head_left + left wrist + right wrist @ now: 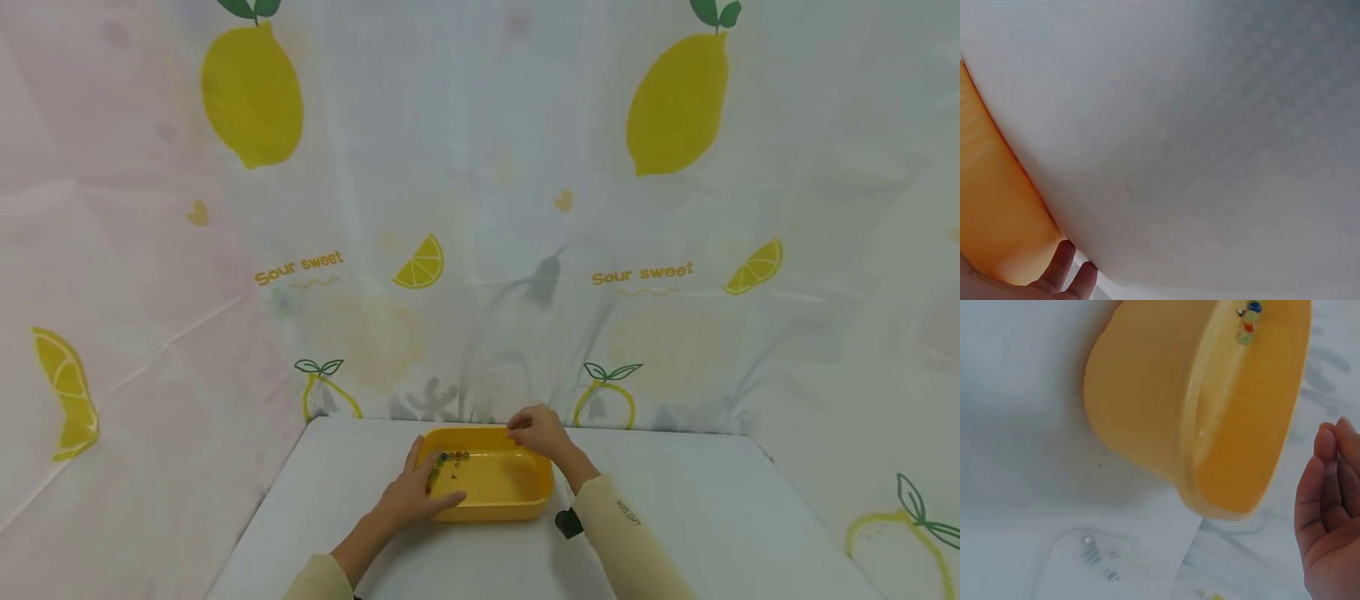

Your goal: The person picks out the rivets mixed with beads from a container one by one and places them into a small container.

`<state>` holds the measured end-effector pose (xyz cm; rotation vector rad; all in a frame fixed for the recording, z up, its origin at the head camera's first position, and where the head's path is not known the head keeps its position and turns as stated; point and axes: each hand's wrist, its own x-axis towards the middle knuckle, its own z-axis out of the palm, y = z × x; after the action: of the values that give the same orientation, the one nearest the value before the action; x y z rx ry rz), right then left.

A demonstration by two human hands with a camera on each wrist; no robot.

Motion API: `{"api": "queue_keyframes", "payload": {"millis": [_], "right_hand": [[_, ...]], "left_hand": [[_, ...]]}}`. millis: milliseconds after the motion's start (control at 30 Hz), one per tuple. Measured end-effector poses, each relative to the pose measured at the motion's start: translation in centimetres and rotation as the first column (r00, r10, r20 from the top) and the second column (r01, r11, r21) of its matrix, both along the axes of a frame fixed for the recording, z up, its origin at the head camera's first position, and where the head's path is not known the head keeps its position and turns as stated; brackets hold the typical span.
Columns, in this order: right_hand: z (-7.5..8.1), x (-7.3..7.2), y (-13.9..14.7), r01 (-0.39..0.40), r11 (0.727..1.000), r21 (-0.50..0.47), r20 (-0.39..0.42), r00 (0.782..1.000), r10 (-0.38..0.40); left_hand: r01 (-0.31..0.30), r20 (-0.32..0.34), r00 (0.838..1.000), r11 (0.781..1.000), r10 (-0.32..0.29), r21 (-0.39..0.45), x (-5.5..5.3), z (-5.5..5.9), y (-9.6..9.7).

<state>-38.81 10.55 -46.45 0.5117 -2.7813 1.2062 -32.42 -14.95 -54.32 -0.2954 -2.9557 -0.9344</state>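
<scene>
A yellow plastic tray stands on the white table. Along its left and far inner sides runs a bent line of small coloured beads, with tiny dark pieces beside it. My left hand rests over the tray's left end, its fingers spread and the thumb lying across the near rim. In the left wrist view two fingertips are beside the tray wall. My right hand hovers above the tray's far right corner. Its fingertips meet the thumb, and nothing shows between them.
White tabletop surrounds the tray. A clear plastic item with grey stripes lies near the tray's right end. Behind the table hangs a lemon-print cloth. A black device is at the right wrist.
</scene>
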Motion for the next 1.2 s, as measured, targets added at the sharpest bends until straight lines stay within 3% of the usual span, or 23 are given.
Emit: {"api": "queue_keyframes", "payload": {"millis": [167, 333, 500, 733, 1200], "right_hand": [[0.7, 0.1, 1.2, 0.076, 0.996, -0.042, 0.060, 0.995, -0.073], [1.6, 0.2, 2.3, 0.130, 0.989, -0.069, 0.065, 0.990, -0.126], [1.7, 0.6, 3.8, 0.144, 0.988, -0.059, 0.066, 0.988, -0.141], [2.3, 0.9, 6.1, 0.190, 0.978, -0.085, 0.143, 0.974, -0.176], [2.9, 1.7, 9.5, 0.194, 0.973, -0.123, 0.151, 0.973, -0.174]], "left_hand": [[0.005, 0.004, 1.000, 1.000, -0.005, -0.005, 0.1, 0.2, -0.1], [-0.004, -0.020, 1.000, 1.000, 0.003, -0.026, 0.2, 0.3, -0.2], [-0.008, -0.015, 1.000, 1.000, 0.008, -0.013, 0.3, 0.3, -0.3], [0.001, -0.018, 1.000, 1.000, -0.001, 0.004, 0.3, 0.2, -0.2], [0.007, -0.019, 1.000, 1.000, -0.007, -0.012, 0.4, 0.3, -0.2]]}}
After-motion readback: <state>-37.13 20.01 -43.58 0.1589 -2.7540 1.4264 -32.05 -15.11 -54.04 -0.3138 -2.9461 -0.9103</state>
